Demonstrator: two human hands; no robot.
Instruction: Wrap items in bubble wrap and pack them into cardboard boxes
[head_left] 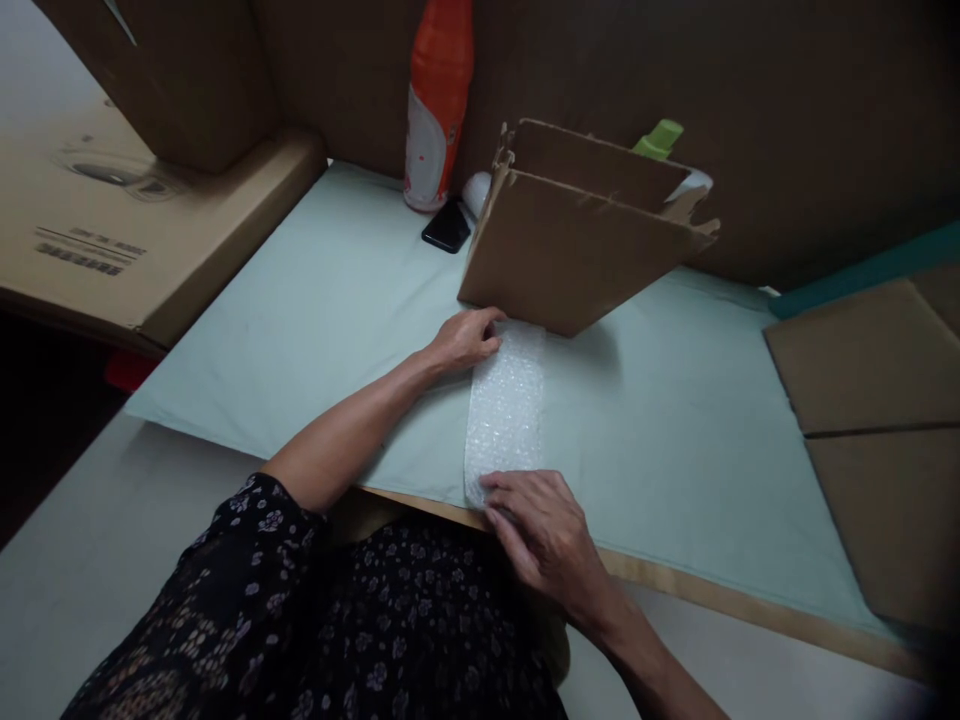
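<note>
A strip of bubble wrap (505, 405) lies flat on the pale green table cover (315, 320), running from the table's near edge toward a folded cardboard box (577, 240). My left hand (465, 340) rests on the strip's far left corner, right in front of the box. My right hand (544, 535) presses its fingers on the strip's near end at the table edge. Neither hand lifts the wrap.
An orange bottle (437, 100) and a black phone (447, 227) stand at the back. A green-capped item (660, 138) shows behind the box. Flat cardboard sheets (870, 400) lie on the right; a large carton (127, 220) sits on the left.
</note>
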